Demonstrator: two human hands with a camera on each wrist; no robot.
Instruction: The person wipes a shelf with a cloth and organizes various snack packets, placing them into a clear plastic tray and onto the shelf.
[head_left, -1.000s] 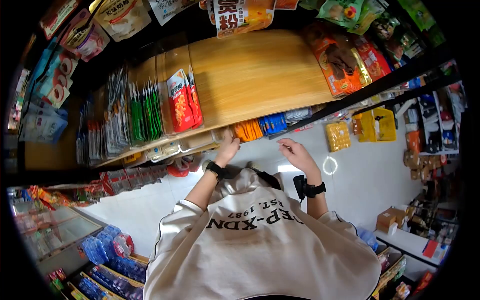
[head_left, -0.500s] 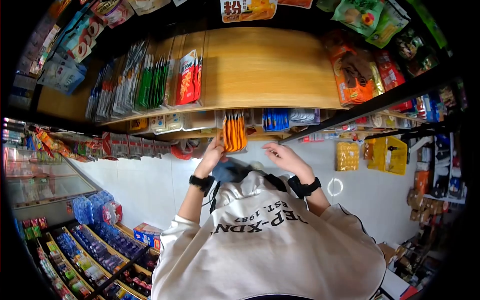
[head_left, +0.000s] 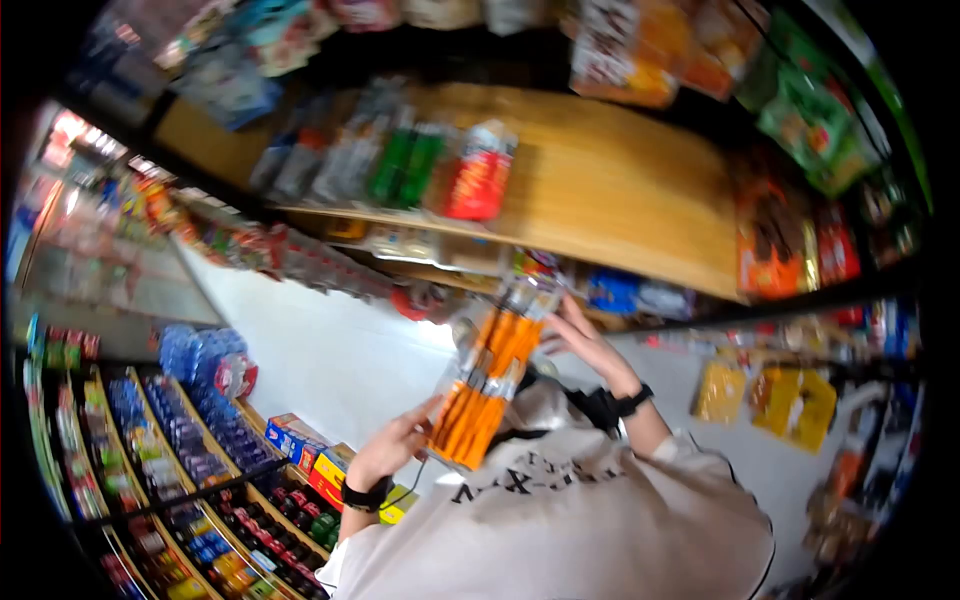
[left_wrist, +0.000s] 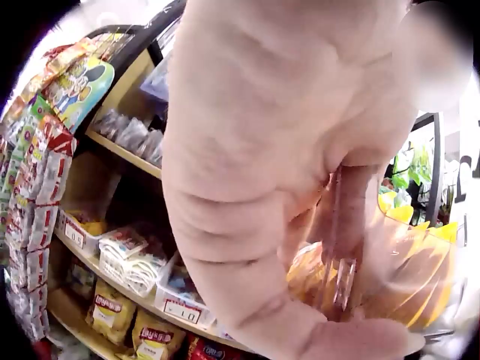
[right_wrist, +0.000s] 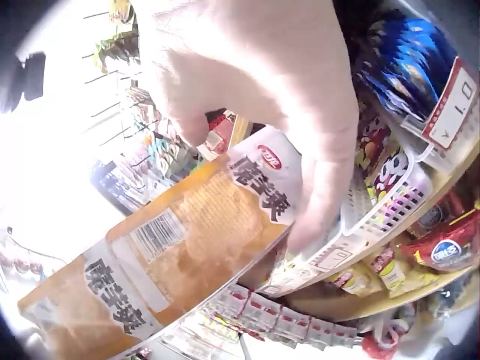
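A clear plastic box (head_left: 482, 385) filled with orange snack packets is held slantwise in front of the body, off the shelf. My left hand (head_left: 392, 446) grips its lower end; in the left wrist view, the fingers and thumb of that hand (left_wrist: 262, 150) pinch the clear wall, orange packets (left_wrist: 420, 262) beyond it. By the upper end is my right hand (head_left: 590, 348), fingers spread and fairly straight. In the right wrist view, its fingers (right_wrist: 326, 187) lie right at the end of the orange packet (right_wrist: 165, 247), the thumb a little apart.
A wooden shelf (head_left: 620, 190) spans the front, with red packets (head_left: 482, 180) and green packets (head_left: 408, 165) standing on it. Blue packets (head_left: 613, 290) sit on the lower shelf. Drink racks (head_left: 180, 450) stand behind at left; a yellow basket (head_left: 795, 405) is on the floor at right.
The box of orange packets has come out from the lower shelf and swung toward the body, tilting left. My left hand moved back with it, and my right hand came to its upper end.
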